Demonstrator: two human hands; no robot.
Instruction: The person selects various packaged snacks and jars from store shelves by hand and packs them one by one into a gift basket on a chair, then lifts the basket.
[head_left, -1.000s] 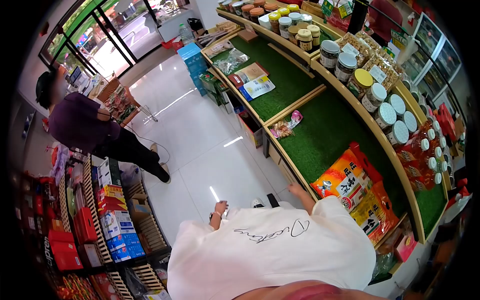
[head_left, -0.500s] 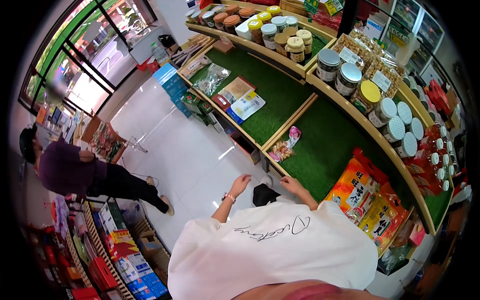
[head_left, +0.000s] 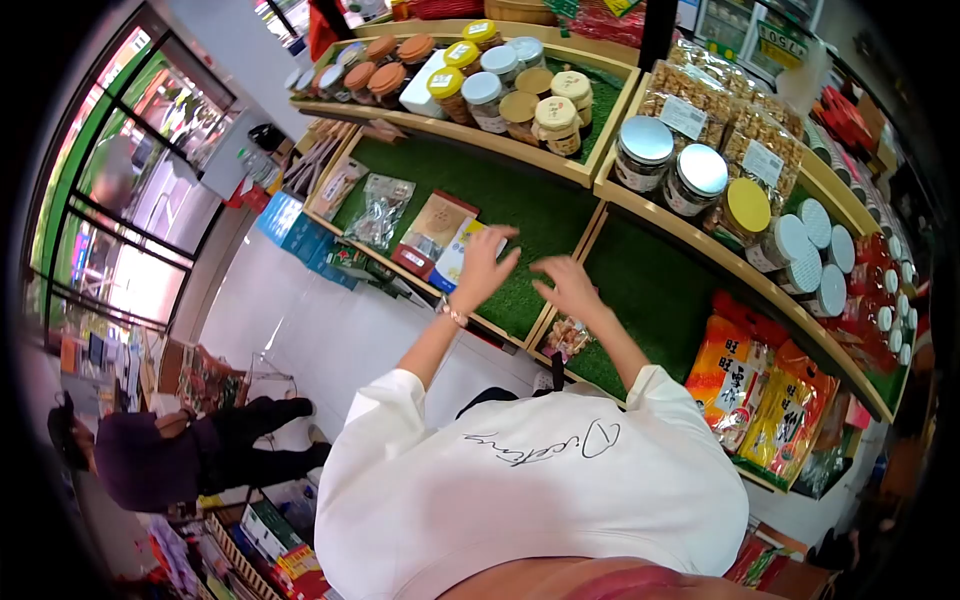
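My left hand [head_left: 484, 268] is raised over the green-lined shelf [head_left: 545, 222], fingers apart and holding nothing. It partly covers a blue and white packet [head_left: 454, 262], with a brown and red box [head_left: 436, 232] just left of it. My right hand [head_left: 573, 289] hangs over the wooden divider, open and holding nothing. Below it lies a small bag of snacks [head_left: 567, 339], partly hidden. A clear plastic bag [head_left: 380, 210] rests farther left. On the right lie an orange snack bag [head_left: 727, 375] and a yellow one [head_left: 787, 410].
Lidded jars [head_left: 484, 100] line the upper tier, with more jars [head_left: 695, 179] and nut bags [head_left: 690, 105] to the right. Red bottles [head_left: 868, 310] stand at the far right. A person in purple [head_left: 145, 457] stands at lower left, near stacked boxes.
Both hands have risen and reached forward over the shelf. The view has turned and come nearer the shelf, and the other person now appears lower at the left.
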